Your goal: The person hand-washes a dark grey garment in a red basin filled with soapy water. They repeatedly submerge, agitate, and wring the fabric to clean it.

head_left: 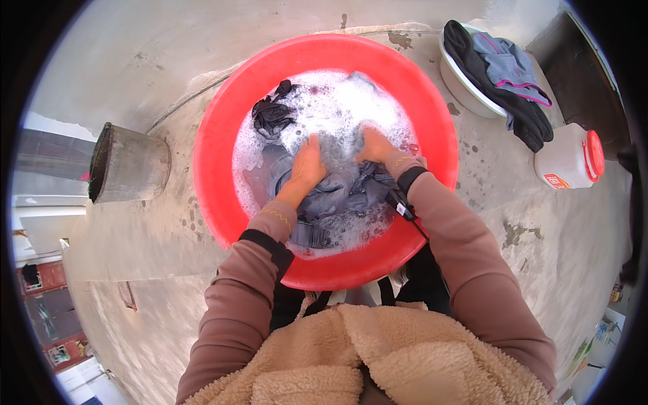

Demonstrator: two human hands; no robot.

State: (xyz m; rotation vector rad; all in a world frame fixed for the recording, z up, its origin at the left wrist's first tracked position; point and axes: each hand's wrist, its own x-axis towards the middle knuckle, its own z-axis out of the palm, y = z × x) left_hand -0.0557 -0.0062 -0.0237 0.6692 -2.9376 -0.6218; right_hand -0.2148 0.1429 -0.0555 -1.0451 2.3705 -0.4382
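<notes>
A large red basin (216,169) holds soapy water with white foam (331,101), a soaked grey-blue garment (327,196) and a black cloth (270,115) at the upper left. My left hand (304,169) grips the grey garment near the middle, its fingertips partly hidden in the suds. My right hand (376,145) is closed on the wet cloth a little to the right, also partly under foam. A black cord-like item with a white tag (403,209) hangs at the basin's right side, below my right wrist.
A white basin (466,88) at the upper right holds dark and grey clothes (506,67). A white jug with a red lid (563,162) stands below it. A worn metal bucket (135,169) is at the left, on concrete (148,243) beside a low wall.
</notes>
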